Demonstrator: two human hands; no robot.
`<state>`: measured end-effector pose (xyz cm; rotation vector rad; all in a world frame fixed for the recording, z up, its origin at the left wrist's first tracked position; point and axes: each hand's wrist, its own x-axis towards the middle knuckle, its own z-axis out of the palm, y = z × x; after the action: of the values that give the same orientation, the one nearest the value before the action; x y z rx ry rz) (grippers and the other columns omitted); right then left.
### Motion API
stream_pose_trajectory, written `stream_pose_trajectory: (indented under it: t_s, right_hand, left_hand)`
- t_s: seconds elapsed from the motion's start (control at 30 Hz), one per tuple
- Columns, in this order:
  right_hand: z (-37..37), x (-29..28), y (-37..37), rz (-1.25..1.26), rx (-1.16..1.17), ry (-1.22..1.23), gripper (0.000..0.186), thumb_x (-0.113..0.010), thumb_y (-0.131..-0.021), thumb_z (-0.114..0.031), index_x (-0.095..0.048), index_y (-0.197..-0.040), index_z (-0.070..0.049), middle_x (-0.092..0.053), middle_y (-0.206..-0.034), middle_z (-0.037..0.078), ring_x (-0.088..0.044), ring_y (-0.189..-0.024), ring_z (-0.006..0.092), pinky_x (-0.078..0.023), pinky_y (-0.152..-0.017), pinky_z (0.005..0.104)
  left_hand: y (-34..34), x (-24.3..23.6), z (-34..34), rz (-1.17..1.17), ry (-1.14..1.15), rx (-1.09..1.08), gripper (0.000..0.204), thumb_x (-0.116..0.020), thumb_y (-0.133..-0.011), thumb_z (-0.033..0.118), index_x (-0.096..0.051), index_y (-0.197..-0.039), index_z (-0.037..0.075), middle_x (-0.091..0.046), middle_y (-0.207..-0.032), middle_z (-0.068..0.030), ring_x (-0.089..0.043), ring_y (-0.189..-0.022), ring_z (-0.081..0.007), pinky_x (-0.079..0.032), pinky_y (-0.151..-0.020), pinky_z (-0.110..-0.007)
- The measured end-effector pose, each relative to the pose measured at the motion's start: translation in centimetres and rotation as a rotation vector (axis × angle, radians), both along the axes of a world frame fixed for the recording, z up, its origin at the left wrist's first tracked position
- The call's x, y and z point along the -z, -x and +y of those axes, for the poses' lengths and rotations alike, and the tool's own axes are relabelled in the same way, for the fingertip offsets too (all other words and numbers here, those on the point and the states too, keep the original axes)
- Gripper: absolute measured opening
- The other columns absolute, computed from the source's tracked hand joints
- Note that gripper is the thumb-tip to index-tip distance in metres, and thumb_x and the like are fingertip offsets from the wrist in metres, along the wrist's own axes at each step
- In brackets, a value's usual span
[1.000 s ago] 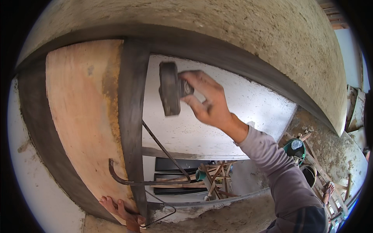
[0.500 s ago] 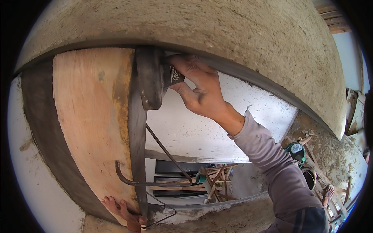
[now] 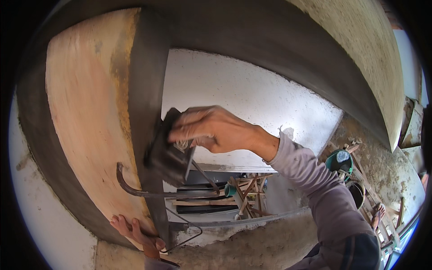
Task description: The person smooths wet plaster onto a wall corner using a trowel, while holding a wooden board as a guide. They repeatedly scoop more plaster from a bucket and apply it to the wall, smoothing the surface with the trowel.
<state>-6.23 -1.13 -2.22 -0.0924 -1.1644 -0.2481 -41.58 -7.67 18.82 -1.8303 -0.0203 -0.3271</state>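
Note:
My right hand [image 3: 211,128] grips a black plastering float [image 3: 168,153] by its handle. The float is tilted and blurred by motion, against the narrow dark face of wet-looking mortar [image 3: 149,81] beside the board. A pale wooden board [image 3: 85,90] stands upright along this edge. Low on the board rests my left hand [image 3: 135,231], fingers spread on its surface and thumb near its edge. A bent metal rod clamp [image 3: 157,194] hooks over the board between my two hands. A second, thinner bent rod [image 3: 198,231] shows near my left hand.
Overhead runs a dark smooth mortar band [image 3: 252,40] beside a rough plastered surface [image 3: 360,36]. Through the white-walled opening [image 3: 216,90] I see a pile of wooden sticks [image 3: 249,193]. At lower right are a green bucket [image 3: 335,159], a dark bucket [image 3: 357,191] and timber pieces.
My right hand has brought the float down from the top corner along the mortared edge, tilting it. The view has shifted, showing more of the dark band above. My left hand stays on the board.

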Motion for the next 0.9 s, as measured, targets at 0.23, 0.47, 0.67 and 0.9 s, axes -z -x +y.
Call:
stream_pose_trajectory:
  t_s: [0.23,0.47,0.67,0.9]
  right_hand:
    - [-0.9,12.2,0.6,0.348,-0.081,0.318,0.047,-0.068,-0.086,-0.006,-0.054,-0.131,-0.002,-0.064,-0.116,0.014,-0.062,-0.104,0.0253,-0.050,-0.091,0.0360]
    - [-14.1,32.9,8.1,0.958,-0.696,0.760,0.054,-0.061,-0.095,-0.019,-0.041,-0.141,0.000,-0.055,-0.128,0.009,-0.052,-0.118,0.0161,-0.042,-0.100,0.0309]
    - [-23.1,45.5,18.5,1.519,-1.040,0.596,0.047,-0.059,-0.093,-0.020,-0.045,-0.134,-0.004,-0.058,-0.126,0.011,-0.059,-0.115,0.0274,-0.046,-0.102,0.0438]
    - [-21.9,44.7,19.1,1.279,-0.867,0.885,0.067,-0.073,-0.087,-0.019,-0.039,-0.143,-0.008,-0.053,-0.133,0.004,-0.053,-0.121,0.0233,-0.043,-0.103,0.0400]
  left_hand:
    - [1.7,0.0,0.6,-0.002,0.047,0.007,0.096,-0.015,-0.086,0.080,-0.043,-0.141,0.007,-0.034,-0.148,-0.0255,-0.025,-0.142,-0.0448,-0.010,-0.115,-0.062]
    - [-1.2,2.6,-1.3,-0.173,0.167,0.220,0.093,-0.022,-0.088,0.078,-0.044,-0.140,0.004,-0.044,-0.140,-0.0250,-0.034,-0.137,-0.0414,-0.026,-0.112,-0.057]
    - [-1.8,17.5,-1.6,-0.310,0.700,0.054,0.080,-0.033,-0.095,0.065,-0.034,-0.144,0.003,-0.049,-0.136,-0.0204,-0.041,-0.132,-0.0340,-0.032,-0.110,-0.051]
    - [-11.5,22.0,3.3,-0.465,0.823,0.357,0.085,-0.051,-0.092,0.059,-0.027,-0.147,-0.001,-0.037,-0.147,-0.0187,-0.034,-0.138,-0.0353,-0.026,-0.114,-0.047]
